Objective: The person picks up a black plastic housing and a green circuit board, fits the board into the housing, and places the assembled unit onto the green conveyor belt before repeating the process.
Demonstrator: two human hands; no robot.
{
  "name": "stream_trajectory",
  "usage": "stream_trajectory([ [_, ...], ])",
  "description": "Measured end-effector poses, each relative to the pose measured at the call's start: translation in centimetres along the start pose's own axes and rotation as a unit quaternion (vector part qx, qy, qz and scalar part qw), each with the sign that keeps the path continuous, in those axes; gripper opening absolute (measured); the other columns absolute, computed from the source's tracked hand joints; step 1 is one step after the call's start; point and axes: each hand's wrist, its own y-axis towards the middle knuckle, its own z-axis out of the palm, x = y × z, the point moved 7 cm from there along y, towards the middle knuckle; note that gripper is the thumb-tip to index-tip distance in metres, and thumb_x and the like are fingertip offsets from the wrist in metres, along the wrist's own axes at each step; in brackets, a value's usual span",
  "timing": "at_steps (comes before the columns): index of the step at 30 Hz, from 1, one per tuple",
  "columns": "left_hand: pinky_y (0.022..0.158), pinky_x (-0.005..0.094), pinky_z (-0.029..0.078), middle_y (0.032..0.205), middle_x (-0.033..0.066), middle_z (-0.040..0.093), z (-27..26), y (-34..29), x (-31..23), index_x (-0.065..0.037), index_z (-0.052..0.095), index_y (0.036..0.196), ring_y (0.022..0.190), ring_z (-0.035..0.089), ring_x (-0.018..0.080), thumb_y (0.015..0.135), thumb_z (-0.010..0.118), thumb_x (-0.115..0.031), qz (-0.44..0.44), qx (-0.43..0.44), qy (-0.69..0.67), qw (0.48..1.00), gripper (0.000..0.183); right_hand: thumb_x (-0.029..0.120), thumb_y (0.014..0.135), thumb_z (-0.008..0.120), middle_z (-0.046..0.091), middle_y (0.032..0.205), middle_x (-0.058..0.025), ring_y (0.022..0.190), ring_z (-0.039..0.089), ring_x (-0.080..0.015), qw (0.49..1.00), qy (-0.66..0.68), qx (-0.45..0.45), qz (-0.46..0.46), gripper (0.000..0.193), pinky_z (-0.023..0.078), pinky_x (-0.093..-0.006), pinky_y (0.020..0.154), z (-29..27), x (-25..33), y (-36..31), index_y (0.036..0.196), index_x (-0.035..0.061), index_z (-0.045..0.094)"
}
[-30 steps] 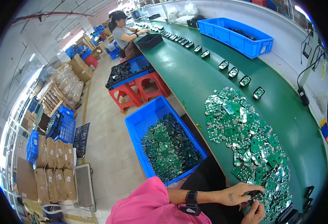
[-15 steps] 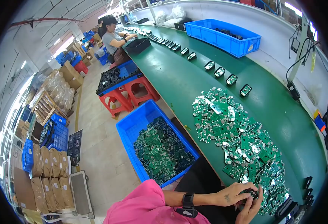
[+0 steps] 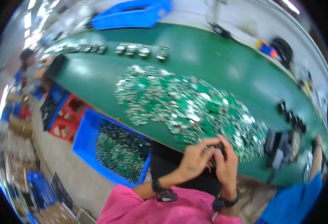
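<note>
My left hand (image 3: 196,158) and my right hand (image 3: 226,162) meet at the near edge of the green table (image 3: 246,80). Their fingers are closed together around a small dark casing (image 3: 211,158), mostly hidden by fingers and blurred. Right behind them spreads a large heap of green circuit boards (image 3: 179,100), many with shiny metal parts. Beyond the heap, a row of black casings with boards in them (image 3: 144,50) runs off to the left.
A blue crate of boards (image 3: 83,140) stands left of me, beside red stools (image 3: 65,125). Another blue crate (image 3: 130,16) sits at the table's back. Black parts (image 3: 278,147) lie to the right, near a blue-sleeved person's arm (image 3: 315,160). Another person (image 3: 33,69) works far left.
My view has swung right, so the table and heap appear further left and the blue-sleeved person shows. Both hands stay together at the casing, and more of my right forearm is visible.
</note>
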Motion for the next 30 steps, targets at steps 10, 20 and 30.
stream_trajectory([
  [10, 0.052, 0.0254, 0.059, 0.101, 0.0112, 0.064, 1.0, 2.0, 0.5, -0.003, 0.048, 0.132, 0.071, 0.066, 0.0124, 0.103, 0.045, -0.017, -0.119, 0.075, -0.136, 0.981, 0.032, 0.008, 0.081, 0.068, 0.056, 0.068, 0.0007, 0.060, 0.050, -0.0054, 0.982, 0.038, 0.152, 0.102, 0.076, 0.039, -0.0221, 0.057, -1.7, 0.5, 1.0, 0.150, 0.0038, 0.037],
  [20, 0.072, 0.0343, 0.058, 0.137, 0.0230, 0.054, -0.6, 0.4, -2.9, -0.008, 0.058, 0.129, 0.096, 0.069, 0.0288, 0.100, 0.051, -0.011, 0.260, 0.012, 0.146, 0.954, 0.030, 0.007, 0.091, 0.061, 0.066, 0.113, -0.0199, 0.089, 0.067, -0.0289, 0.995, -0.084, 0.015, -0.048, 0.045, 0.053, -0.0377, 0.083, -0.4, 1.6, 0.8, 0.134, -0.0023, 0.052],
  [30, 0.068, 0.0298, 0.054, 0.140, 0.0275, 0.049, -2.4, 0.7, -1.0, -0.012, 0.054, 0.133, 0.070, 0.066, 0.0197, 0.103, 0.047, -0.015, 0.213, 0.001, 0.063, 0.975, 0.031, 0.015, 0.101, 0.051, 0.064, 0.117, -0.0201, 0.100, 0.064, -0.0275, 0.993, -0.067, 0.050, -0.087, 0.038, 0.051, -0.0338, 0.086, 1.9, 2.9, 2.3, 0.134, -0.0025, 0.052],
])
